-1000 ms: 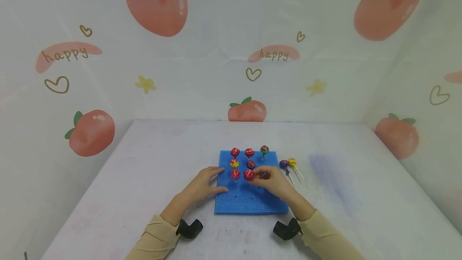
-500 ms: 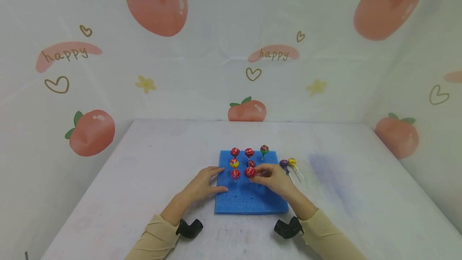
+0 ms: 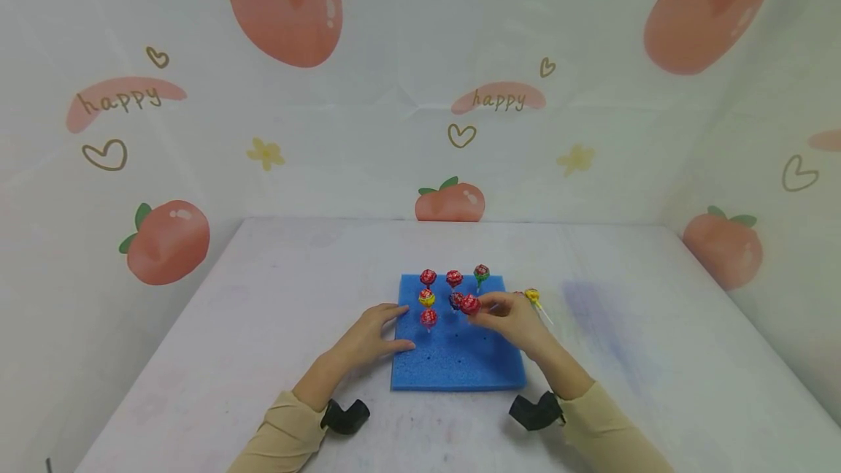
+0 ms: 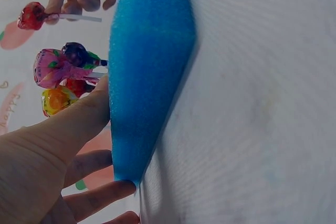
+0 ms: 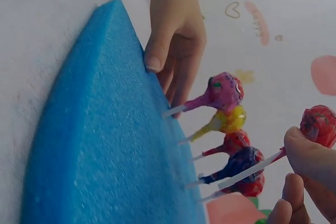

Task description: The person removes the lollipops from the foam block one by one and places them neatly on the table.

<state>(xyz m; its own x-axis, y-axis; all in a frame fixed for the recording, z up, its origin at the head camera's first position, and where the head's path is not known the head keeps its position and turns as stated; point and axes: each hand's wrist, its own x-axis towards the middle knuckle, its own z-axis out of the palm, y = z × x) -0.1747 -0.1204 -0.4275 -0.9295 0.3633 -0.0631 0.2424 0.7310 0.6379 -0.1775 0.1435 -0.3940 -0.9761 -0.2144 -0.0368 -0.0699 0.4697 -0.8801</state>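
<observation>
A red lollipop [image 3: 469, 304] is pinched by my right hand [image 3: 522, 323] just below its candy. In the left wrist view its white stick [image 4: 81, 18] shows bare, with the tip apart from the blue foam block [image 3: 453, 371]. My left hand [image 3: 364, 338] rests along the block's left edge, thumb and fingers spread. Several lollipops stand upright in the foam: a yellow one [image 3: 427, 298], a pinkish one [image 3: 428, 318], a dark blue one [image 3: 455, 301], a green one [image 3: 482, 273] and red ones at the back.
Right of the block, a yellow lollipop [image 3: 531, 295] lies on the white table [image 3: 296, 261]. A purple one beside it is mostly hidden by my right hand. Several small holes show in the front half of the foam. A printed cloth [image 3: 368, 130] hangs behind.
My right hand has moved right and slightly back with the red lollipop, away from its spot beside the pinkish one, where a hole now shows. My left hand has stayed put.
</observation>
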